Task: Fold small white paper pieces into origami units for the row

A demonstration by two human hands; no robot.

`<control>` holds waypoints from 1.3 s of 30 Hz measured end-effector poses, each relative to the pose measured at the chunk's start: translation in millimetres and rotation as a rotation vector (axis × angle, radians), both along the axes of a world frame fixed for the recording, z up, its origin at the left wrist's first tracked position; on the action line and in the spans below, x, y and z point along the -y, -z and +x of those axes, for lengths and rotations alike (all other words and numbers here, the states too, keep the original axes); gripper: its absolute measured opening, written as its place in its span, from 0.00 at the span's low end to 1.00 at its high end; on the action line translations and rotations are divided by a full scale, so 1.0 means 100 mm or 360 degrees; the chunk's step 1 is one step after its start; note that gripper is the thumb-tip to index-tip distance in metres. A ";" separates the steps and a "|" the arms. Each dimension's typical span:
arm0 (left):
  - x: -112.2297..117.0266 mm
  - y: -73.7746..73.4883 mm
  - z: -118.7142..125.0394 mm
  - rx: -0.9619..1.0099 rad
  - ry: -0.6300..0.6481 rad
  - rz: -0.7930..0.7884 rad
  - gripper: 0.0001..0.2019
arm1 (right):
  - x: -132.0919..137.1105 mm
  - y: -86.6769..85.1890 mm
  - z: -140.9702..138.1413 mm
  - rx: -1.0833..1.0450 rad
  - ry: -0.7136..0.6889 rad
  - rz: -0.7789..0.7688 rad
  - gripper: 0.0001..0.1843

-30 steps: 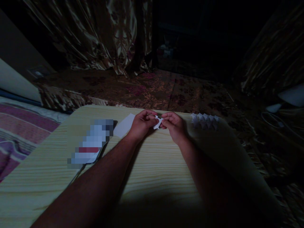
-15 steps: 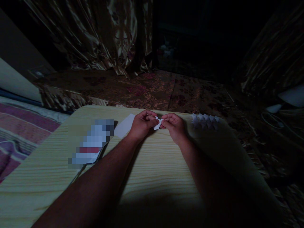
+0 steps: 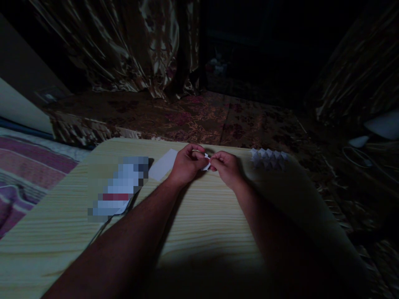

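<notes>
A small piece of folded white paper (image 3: 206, 166) is pinched between my two hands near the table's far edge. My left hand (image 3: 188, 164) is closed on its left side, thumb on top. From the right, my right hand (image 3: 230, 167) grips its edge with thumb and curled fingers. Most of the paper is hidden by the fingers. Just left of my left hand lies a flat white sheet of paper (image 3: 163, 165). Beyond my right hand, several folded white paper pieces (image 3: 269, 157) with pointed tops stand in rows.
On the left of the wooden table (image 3: 212, 220) lies a pixelated flat object (image 3: 121, 187) with a cable. Behind the table is a ledge with patterned cloth (image 3: 193, 118), below a curtain (image 3: 162, 45). A striped bed cover (image 3: 34, 166) is at the left, a white lamp (image 3: 385, 126) at the right.
My right hand's fingers have curled in more and shifted slightly along the paper. Less of the white paper shows between the hands now. My left hand has hardly moved.
</notes>
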State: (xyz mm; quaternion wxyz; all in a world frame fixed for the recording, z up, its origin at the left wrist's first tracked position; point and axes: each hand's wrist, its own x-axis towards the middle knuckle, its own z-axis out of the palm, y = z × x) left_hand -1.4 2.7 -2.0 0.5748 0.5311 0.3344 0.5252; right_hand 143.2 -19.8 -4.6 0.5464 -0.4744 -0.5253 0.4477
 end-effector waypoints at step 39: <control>-0.01 -0.03 -0.04 0.0056 0.0122 -0.0074 0.20 | 0.01 0.00 0.02 0.0119 -0.0071 0.0076 0.05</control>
